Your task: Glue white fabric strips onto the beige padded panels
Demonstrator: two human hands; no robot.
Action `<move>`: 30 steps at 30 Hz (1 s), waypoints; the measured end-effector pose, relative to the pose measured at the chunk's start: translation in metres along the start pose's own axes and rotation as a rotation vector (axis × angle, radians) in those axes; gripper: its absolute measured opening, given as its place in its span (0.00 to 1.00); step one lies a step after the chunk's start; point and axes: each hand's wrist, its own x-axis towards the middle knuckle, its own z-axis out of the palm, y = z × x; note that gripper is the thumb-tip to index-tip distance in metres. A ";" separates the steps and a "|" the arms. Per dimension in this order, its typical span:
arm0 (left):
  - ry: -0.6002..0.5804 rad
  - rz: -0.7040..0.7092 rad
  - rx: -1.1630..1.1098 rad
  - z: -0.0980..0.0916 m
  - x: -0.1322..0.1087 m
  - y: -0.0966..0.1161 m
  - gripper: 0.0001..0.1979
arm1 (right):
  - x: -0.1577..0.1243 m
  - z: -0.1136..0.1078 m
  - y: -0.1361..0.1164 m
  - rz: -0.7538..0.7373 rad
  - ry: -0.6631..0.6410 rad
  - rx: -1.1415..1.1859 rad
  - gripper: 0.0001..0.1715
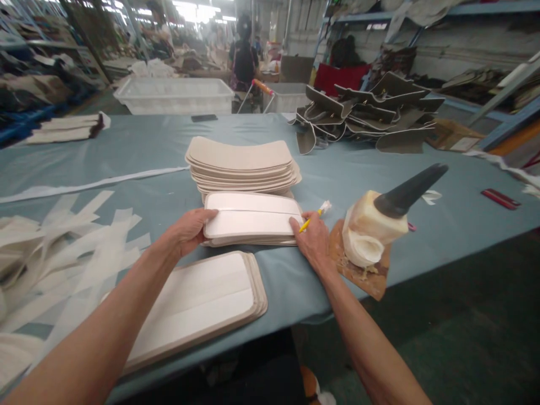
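Observation:
A flat white panel (253,222) with rounded corners and a line along its length tops a short stack in front of me. My left hand (194,229) grips its left edge, thumb on top. At the right end, my right hand (314,239) presses its thumb on the panel while its fingers hold a thin yellow brush (306,224) with a whitish tip pointing away. Behind lies a taller pile of beige curved panels (240,156). Nearer me, partly covered by my left forearm, is another stack of white-topped panels (215,287).
White strips (105,247) lie loosely at the left. On the right, a cream-crusted container (358,225) with a dark cone stands on a brown board (375,286). Dark grey pieces (363,112) are heaped at the back right, white bins (177,97) stand beyond, and a red object (500,198) lies far right.

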 end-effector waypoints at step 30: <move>0.356 0.028 0.459 -0.158 -0.179 -0.092 0.52 | -0.151 -0.056 -0.113 -0.095 -0.035 0.039 0.26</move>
